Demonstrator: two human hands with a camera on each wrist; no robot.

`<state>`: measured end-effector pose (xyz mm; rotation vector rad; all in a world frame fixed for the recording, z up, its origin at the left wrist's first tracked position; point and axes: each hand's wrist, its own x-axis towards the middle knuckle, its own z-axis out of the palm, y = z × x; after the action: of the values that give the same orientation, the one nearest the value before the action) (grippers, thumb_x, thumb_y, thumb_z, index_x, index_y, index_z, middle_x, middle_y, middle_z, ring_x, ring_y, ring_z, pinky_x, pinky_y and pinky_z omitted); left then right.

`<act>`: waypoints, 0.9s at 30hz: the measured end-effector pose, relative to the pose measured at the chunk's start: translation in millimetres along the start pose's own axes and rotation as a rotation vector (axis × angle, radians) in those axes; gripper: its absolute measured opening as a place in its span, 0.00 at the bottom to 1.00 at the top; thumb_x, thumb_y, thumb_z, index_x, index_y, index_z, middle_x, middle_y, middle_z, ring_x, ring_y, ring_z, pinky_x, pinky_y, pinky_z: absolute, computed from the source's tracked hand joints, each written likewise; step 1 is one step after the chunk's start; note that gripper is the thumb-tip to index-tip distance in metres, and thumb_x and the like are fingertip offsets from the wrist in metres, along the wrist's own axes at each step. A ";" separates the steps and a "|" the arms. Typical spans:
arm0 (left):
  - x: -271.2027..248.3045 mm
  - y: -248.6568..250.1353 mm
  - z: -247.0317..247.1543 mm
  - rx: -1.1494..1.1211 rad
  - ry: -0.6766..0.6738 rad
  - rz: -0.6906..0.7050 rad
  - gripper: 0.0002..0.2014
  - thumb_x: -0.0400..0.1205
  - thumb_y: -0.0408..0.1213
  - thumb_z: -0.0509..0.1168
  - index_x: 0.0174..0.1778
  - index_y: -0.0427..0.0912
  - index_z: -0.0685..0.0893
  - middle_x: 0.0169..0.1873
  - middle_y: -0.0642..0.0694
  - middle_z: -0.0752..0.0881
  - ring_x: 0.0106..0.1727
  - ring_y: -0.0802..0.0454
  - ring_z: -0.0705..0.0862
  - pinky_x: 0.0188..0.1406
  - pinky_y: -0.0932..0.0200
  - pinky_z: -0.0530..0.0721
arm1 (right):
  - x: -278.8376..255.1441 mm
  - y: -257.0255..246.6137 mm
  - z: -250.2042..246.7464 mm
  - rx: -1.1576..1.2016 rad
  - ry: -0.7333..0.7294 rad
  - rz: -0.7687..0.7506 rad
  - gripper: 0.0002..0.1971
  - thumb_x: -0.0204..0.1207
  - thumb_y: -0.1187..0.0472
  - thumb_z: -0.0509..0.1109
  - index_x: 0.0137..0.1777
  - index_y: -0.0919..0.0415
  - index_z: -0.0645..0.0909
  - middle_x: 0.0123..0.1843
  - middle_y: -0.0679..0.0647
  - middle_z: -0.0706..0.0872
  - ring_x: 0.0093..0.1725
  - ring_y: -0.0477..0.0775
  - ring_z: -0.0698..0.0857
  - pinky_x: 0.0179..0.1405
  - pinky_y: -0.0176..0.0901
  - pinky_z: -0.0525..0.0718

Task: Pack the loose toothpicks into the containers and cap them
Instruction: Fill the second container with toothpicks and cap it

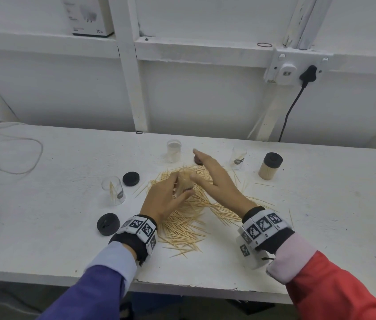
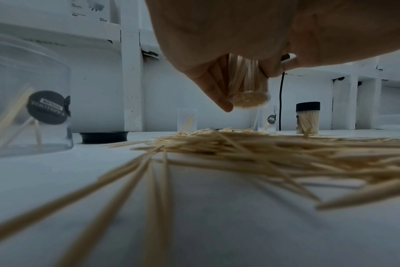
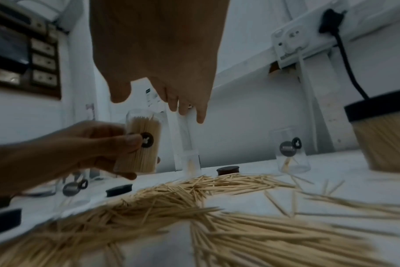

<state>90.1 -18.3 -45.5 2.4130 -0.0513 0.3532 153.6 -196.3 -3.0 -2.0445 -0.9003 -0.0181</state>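
**Filled container held over the toothpick pile, cap not yet on**

From my remote seat I see the left hand point(image 1: 164, 199) holding a clear container point(image 3: 142, 144) packed with toothpicks just above the loose toothpick pile point(image 1: 196, 213) on the white table point(image 1: 321, 204). Its fingers point(image 3: 117, 144) curl round the container's wall. The right hand point(image 1: 214, 174) hovers just beside it, fingers straight and spread, holding nothing.

Around the pile stand 3 nearly empty containers and 1 capped full container point(image 1: 270, 166), with 2 black caps point(image 1: 131, 179) to the pile's left and a dark cap point(image 3: 227, 170) behind it.

My worry: the container looks uncapped and slightly tilted, so a jolt could spill its contents back onto the pile.

Only the right wrist view shows the open top and label; the left wrist view shows its base from below.
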 end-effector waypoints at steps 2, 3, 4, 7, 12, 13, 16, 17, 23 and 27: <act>-0.3 -0.9 0.5 -0.012 0.008 0.011 0.22 0.79 0.63 0.64 0.55 0.48 0.76 0.44 0.53 0.88 0.44 0.55 0.87 0.44 0.51 0.86 | -3.7 1.6 4.7 -0.138 -0.177 -0.006 0.36 0.82 0.40 0.62 0.86 0.50 0.54 0.86 0.47 0.59 0.84 0.42 0.55 0.83 0.49 0.57; -0.3 -2.0 1.1 -0.024 0.006 0.014 0.22 0.79 0.62 0.65 0.56 0.48 0.76 0.44 0.53 0.88 0.43 0.54 0.87 0.43 0.50 0.86 | -5.0 2.4 7.3 -0.191 -0.229 -0.042 0.37 0.82 0.39 0.62 0.86 0.51 0.55 0.86 0.46 0.57 0.85 0.41 0.52 0.85 0.51 0.54; -0.2 -2.3 1.1 -0.037 0.005 0.016 0.23 0.78 0.62 0.65 0.58 0.48 0.77 0.45 0.53 0.88 0.43 0.54 0.87 0.44 0.48 0.86 | -5.5 3.3 9.9 -0.213 -0.244 -0.078 0.36 0.81 0.39 0.63 0.85 0.51 0.58 0.86 0.45 0.58 0.85 0.40 0.52 0.85 0.54 0.52; -0.8 -1.8 0.4 -0.042 0.005 0.020 0.27 0.77 0.68 0.61 0.58 0.49 0.76 0.43 0.52 0.88 0.42 0.53 0.87 0.43 0.47 0.86 | -4.1 3.0 12.3 -0.164 -0.081 -0.123 0.29 0.80 0.40 0.64 0.79 0.51 0.72 0.80 0.44 0.71 0.81 0.41 0.63 0.82 0.57 0.60; -0.8 -2.0 -0.4 -0.005 0.027 0.028 0.24 0.78 0.69 0.60 0.52 0.50 0.73 0.39 0.54 0.86 0.40 0.54 0.86 0.40 0.49 0.86 | -0.4 5.4 9.9 -0.195 0.011 -0.102 0.24 0.81 0.42 0.64 0.72 0.52 0.79 0.77 0.45 0.76 0.78 0.43 0.68 0.79 0.52 0.65; -0.7 -2.4 -0.3 -0.001 0.034 0.027 0.25 0.78 0.69 0.59 0.53 0.49 0.74 0.39 0.53 0.86 0.40 0.54 0.86 0.40 0.49 0.86 | -0.6 6.7 10.0 -0.199 0.013 -0.115 0.22 0.81 0.42 0.64 0.70 0.52 0.82 0.76 0.45 0.77 0.78 0.43 0.68 0.79 0.51 0.66; -0.7 -0.8 -0.9 0.015 0.050 0.016 0.22 0.78 0.65 0.63 0.52 0.49 0.74 0.39 0.54 0.85 0.41 0.54 0.85 0.41 0.50 0.85 | -2.6 9.9 9.4 -0.179 0.069 -0.108 0.24 0.81 0.41 0.61 0.71 0.52 0.81 0.75 0.46 0.78 0.76 0.43 0.70 0.76 0.49 0.69; -0.8 0.0 -1.0 0.018 0.052 0.016 0.22 0.78 0.63 0.64 0.53 0.49 0.75 0.40 0.54 0.85 0.42 0.54 0.85 0.41 0.50 0.85 | -3.2 10.7 9.0 -0.176 0.066 -0.096 0.24 0.80 0.41 0.61 0.71 0.51 0.81 0.75 0.46 0.78 0.76 0.43 0.70 0.77 0.49 0.69; -1.2 1.1 -1.4 0.039 0.036 -0.006 0.20 0.79 0.59 0.67 0.58 0.49 0.75 0.41 0.57 0.83 0.41 0.54 0.83 0.40 0.55 0.81 | -4.7 10.5 7.6 -0.009 0.007 -0.058 0.19 0.84 0.45 0.60 0.70 0.46 0.81 0.71 0.42 0.79 0.73 0.40 0.73 0.71 0.38 0.70; 0.2 1.7 -0.9 0.070 0.030 -0.053 0.18 0.79 0.53 0.69 0.57 0.47 0.75 0.43 0.56 0.81 0.43 0.53 0.81 0.40 0.57 0.75 | 2.5 22.2 -2.0 -0.185 0.013 0.162 0.13 0.80 0.55 0.67 0.62 0.54 0.84 0.60 0.47 0.85 0.53 0.45 0.82 0.52 0.43 0.81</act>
<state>89.8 -19.0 -43.7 2.4723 0.0391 0.3720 169.4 -204.1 -16.9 -2.2821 -0.7455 -0.0268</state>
